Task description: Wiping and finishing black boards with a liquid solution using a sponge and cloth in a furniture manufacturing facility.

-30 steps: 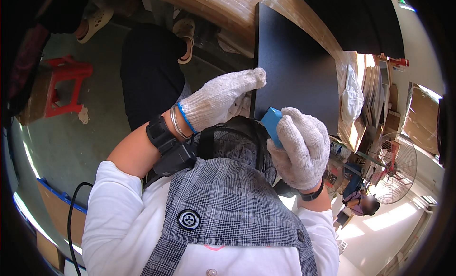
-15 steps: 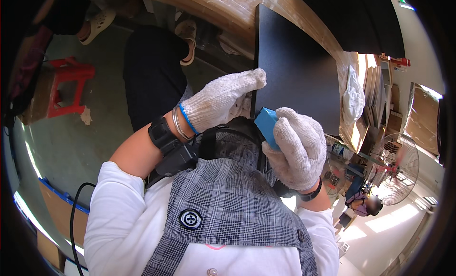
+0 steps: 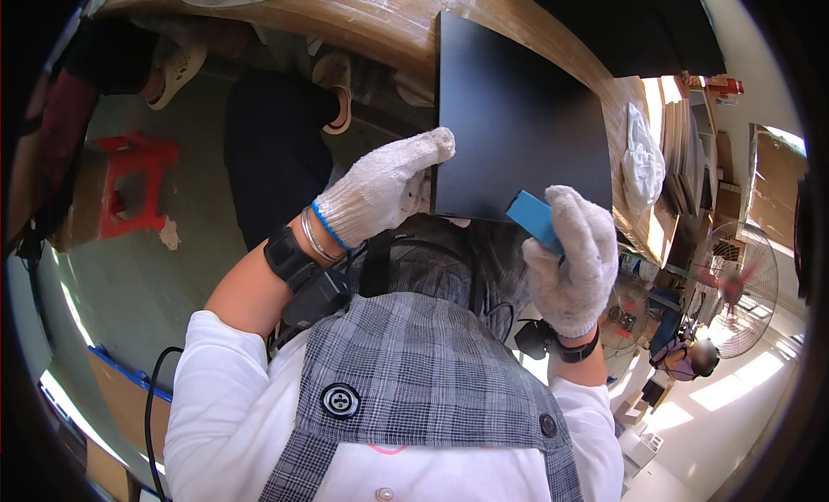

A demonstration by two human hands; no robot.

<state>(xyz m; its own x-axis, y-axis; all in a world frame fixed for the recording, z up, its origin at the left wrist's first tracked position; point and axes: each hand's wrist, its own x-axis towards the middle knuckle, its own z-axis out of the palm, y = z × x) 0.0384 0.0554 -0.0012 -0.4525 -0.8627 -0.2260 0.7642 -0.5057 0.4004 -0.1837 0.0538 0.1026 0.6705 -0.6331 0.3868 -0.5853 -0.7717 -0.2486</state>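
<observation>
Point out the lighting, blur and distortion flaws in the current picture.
Head view: brown table bowed by the fisheye, corners black; head view: strong glare beside the wire fan, pale sheen on the black panel; head view: red stool smeared, blue block fairly crisp.

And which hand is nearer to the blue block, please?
Right: the right hand holds the blue block. The left hand is apart from it, at the left edge of the black panel.
</observation>
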